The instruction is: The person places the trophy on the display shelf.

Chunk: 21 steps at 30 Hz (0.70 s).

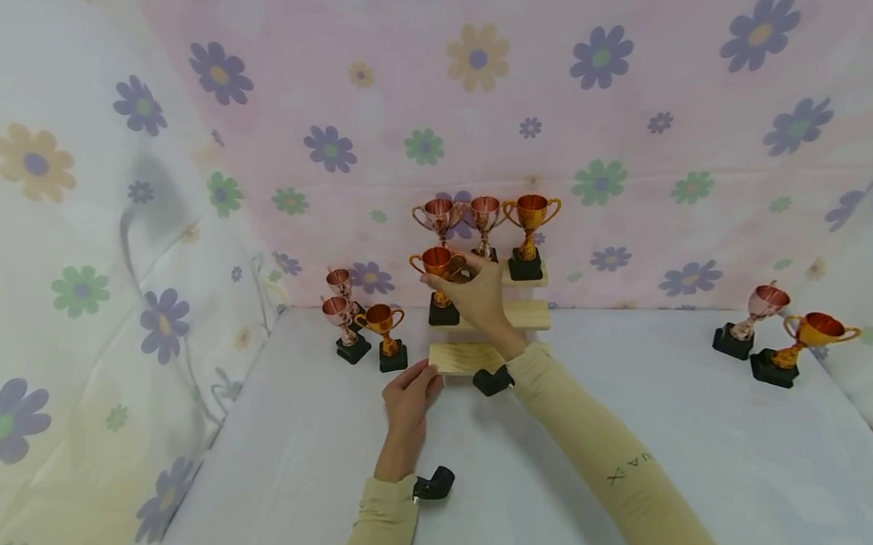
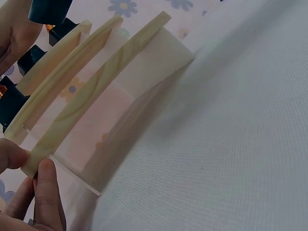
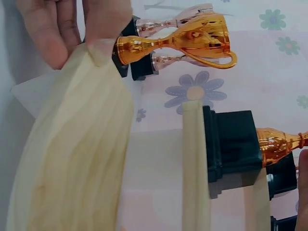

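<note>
— While the right hand [image 1: 480,291] curls its fingers round that copper trophy cup [image 1: 439,263], where does the cup stand?
— On the middle step of the wooden riser [image 1: 465,356]. The left hand [image 1: 409,396] pinches the lowest step's corner, fingers [image 2: 48,187] nearly straight.
</note>
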Each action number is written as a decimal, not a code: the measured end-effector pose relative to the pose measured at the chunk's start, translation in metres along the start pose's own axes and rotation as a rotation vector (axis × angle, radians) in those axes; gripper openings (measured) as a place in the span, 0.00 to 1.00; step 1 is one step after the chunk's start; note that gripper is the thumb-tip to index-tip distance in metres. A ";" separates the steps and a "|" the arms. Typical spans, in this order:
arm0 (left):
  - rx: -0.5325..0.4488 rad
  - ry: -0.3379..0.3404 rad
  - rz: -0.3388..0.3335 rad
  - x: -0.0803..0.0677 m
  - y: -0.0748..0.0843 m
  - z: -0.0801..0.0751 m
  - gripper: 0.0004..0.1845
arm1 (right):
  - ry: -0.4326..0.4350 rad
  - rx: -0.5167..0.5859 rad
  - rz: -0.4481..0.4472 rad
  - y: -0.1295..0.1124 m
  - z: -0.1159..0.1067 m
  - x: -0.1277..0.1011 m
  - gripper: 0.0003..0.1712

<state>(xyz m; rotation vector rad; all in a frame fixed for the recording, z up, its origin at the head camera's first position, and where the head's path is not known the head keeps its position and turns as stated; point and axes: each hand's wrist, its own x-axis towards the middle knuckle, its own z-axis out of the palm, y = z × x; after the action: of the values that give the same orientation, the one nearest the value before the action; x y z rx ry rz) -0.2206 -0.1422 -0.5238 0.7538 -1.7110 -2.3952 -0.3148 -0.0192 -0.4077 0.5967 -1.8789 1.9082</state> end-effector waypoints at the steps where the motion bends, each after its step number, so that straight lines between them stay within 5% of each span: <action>1: -0.001 -0.001 0.000 0.000 0.000 0.001 0.15 | 0.001 0.009 -0.008 -0.004 0.000 -0.001 0.17; 9: 0.010 0.002 -0.030 -0.001 -0.001 0.003 0.15 | 0.040 0.000 0.001 -0.020 -0.002 -0.013 0.18; 13: 0.010 0.000 -0.029 -0.001 -0.003 0.003 0.16 | 0.023 0.048 0.031 -0.015 -0.007 -0.015 0.27; 21: 0.000 0.014 -0.005 -0.001 -0.002 0.002 0.17 | 0.036 0.111 0.009 -0.008 -0.048 -0.024 0.38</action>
<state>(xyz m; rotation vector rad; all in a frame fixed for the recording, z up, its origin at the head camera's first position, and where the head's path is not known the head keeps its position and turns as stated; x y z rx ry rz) -0.2203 -0.1396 -0.5252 0.7745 -1.7064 -2.3873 -0.2914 0.0291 -0.4144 0.5841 -1.7653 2.0263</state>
